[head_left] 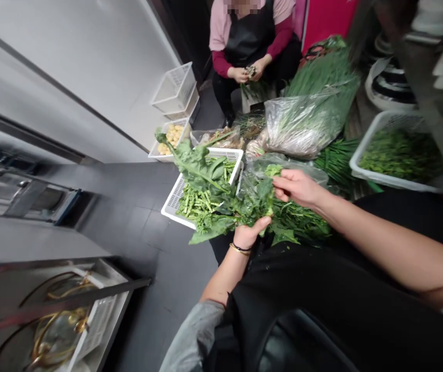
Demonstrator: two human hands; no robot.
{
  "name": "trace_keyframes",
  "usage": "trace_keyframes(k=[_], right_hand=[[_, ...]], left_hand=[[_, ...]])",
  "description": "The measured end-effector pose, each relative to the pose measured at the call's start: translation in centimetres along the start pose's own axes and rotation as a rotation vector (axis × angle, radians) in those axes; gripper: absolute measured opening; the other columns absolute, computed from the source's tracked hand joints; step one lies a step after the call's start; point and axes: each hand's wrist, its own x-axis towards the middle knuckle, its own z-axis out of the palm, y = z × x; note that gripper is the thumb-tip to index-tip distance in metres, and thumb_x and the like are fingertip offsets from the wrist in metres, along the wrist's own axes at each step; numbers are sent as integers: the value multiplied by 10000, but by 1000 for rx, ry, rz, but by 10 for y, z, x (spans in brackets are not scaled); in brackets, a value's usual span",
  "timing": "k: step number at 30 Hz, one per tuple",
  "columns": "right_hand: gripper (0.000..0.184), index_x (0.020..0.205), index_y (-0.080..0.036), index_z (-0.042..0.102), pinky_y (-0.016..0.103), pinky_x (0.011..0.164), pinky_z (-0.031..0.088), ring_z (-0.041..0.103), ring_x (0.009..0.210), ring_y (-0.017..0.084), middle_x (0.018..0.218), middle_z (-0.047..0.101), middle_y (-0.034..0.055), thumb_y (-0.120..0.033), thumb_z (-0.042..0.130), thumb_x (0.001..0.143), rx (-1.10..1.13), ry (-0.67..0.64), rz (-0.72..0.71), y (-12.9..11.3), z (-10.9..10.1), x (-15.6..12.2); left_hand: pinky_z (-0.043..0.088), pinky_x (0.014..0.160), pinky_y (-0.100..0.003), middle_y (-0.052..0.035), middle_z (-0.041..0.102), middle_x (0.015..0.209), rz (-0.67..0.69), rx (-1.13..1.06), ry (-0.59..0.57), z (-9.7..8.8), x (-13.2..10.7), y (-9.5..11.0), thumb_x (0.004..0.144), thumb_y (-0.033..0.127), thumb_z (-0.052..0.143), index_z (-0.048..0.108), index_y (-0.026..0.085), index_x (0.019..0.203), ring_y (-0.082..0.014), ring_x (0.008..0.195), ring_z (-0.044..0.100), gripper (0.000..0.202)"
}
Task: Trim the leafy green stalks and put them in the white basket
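My left hand [249, 233] is closed around the base of a bunch of leafy green stalks [205, 178], whose long leaves stretch out to the left over a white basket [170, 204]. My right hand [298, 187] pinches the same bunch from above, near its top end. The basket holds several trimmed green stems [196, 202]. More loose greens [302, 222] lie in my lap below my right hand.
A person in a black apron [250, 36] sits opposite, handling greens with both hands. Bagged chives [306, 121], a white basket of greens [399, 152], a basket of yellow pieces [170, 138] and stacked empty baskets [174, 90] surround me. A steel rack with pots [58, 315] stands left.
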Motion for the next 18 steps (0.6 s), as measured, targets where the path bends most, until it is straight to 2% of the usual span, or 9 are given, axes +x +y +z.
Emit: trace_keyframes(k=[2,4,7,9,12,14,16,18], right_hand=[[474,618,-206,424,230,399,336,414,376,84,456,465,-46,-630,629,676,79,19,-18,11,10,-6],[422,646,-215,445,254,439,390,454,406,107,478,488,-35,-608,566,744,-15,34,-45,19,16,-11],[368,644,-208,523,290,596,461,575,578,155,611,605,27,-503,454,852,-458,-16,-164,29,11,-10],[326,730,-203,615,305,701,471,628,731,188,776,678,56,-433,433,872,-744,-160,-195,40,-2,-4],[287,969,-211,666,345,781,475,653,887,236,1001,703,74,-345,437,858,-1036,-389,-96,63,-28,0],[320,1057,-203,650,371,791,476,649,935,261,1087,681,102,-313,424,859,-1201,-433,-25,81,-43,-2],[331,1086,-190,639,374,752,480,657,906,272,1080,678,129,-308,419,868,-1315,-450,31,95,-51,-9],[306,1071,-190,643,353,697,479,669,841,265,1010,694,130,-304,459,854,-1365,-473,59,104,-52,-17]], left_hand=[[517,787,-330,-51,699,808,73,26,-60,4,-1,-2,591,304,796,715,179,769,-182,781,649,233],[524,749,-332,-56,696,825,93,-6,-106,8,0,-4,621,365,772,714,173,810,-175,750,642,276],[527,701,-307,-52,683,778,100,-91,-61,9,8,-1,610,390,775,707,150,770,-147,680,618,296],[524,630,-283,-48,668,726,92,-153,-14,2,22,6,581,385,793,695,133,727,-126,615,596,308],[499,525,-249,-53,657,713,48,-196,38,-24,66,31,559,380,808,678,109,746,-110,565,580,354],[493,520,-235,-44,643,679,56,-161,106,-47,112,54,554,340,817,655,97,731,-97,550,570,342],[485,503,-239,-8,597,591,71,-95,228,-70,161,79,558,300,820,613,104,716,-90,508,544,326],[460,477,-224,35,546,535,123,-36,428,-88,198,97,588,280,808,587,117,758,-74,469,506,324]])
